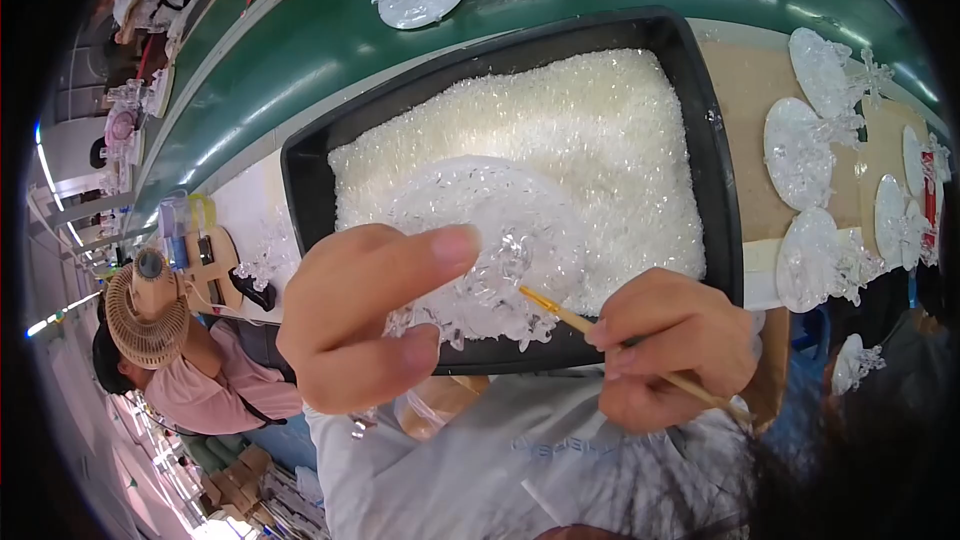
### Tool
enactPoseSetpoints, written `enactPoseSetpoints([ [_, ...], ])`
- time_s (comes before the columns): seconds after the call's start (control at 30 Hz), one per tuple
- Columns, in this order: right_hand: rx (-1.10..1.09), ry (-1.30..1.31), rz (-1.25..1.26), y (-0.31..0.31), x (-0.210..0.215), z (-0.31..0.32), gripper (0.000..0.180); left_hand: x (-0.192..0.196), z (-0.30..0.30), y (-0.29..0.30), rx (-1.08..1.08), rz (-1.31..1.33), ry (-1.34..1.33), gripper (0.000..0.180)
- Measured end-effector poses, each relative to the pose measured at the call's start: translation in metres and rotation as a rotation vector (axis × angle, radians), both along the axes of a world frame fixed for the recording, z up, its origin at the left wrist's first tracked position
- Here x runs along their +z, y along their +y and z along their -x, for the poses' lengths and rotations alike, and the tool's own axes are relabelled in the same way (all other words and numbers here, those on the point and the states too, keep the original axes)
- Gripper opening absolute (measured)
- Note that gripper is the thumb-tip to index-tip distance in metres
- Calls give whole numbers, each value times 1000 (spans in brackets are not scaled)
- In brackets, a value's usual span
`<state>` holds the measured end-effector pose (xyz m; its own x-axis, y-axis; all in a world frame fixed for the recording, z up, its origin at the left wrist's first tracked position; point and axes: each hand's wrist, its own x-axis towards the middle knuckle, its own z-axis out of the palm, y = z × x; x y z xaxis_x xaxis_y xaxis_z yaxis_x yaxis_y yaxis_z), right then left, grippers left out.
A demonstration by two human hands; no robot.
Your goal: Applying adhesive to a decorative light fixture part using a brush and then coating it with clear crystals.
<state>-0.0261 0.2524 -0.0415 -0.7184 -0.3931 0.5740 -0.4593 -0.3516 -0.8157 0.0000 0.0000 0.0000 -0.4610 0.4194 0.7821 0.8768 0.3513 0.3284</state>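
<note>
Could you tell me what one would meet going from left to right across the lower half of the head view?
Small beige fan → left hand holding a clear crystal-studded disc → thin wooden stick → right hand gripping that stick → clear finished discs laid out on the brown table.

one black tray (716, 155), two hands (365, 315), one stick (575, 319)
</note>
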Motion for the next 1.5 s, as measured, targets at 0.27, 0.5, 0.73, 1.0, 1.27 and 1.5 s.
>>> enactPoseSetpoints([
  [0.27, 17, -41, 3, 0, -3, -3, 25, 0, -2, 1, -30, 7, -130, 21],
  [0.5, 71, 34, -17, 0, -1, 3, 24, 5, -9, 8, 31, -18, -229, 21],
  [0.73, -16, 48, 48, 0, -4, -3, 24, 17, -11, -2, 35, 42, -351, 20],
  [1.0, -107, 150, -34, 0, -4, -5, 29, 10, -24, 10, 205, -107, -379, 26],
  [1.27, -45, 150, -14, 2, -3, -2, 30, 12, -25, 11, 251, -112, -394, 26],
  [1.5, -134, 167, 42, -5, -5, -5, 26, 10, -25, 14, 239, -128, -388, 25],
])
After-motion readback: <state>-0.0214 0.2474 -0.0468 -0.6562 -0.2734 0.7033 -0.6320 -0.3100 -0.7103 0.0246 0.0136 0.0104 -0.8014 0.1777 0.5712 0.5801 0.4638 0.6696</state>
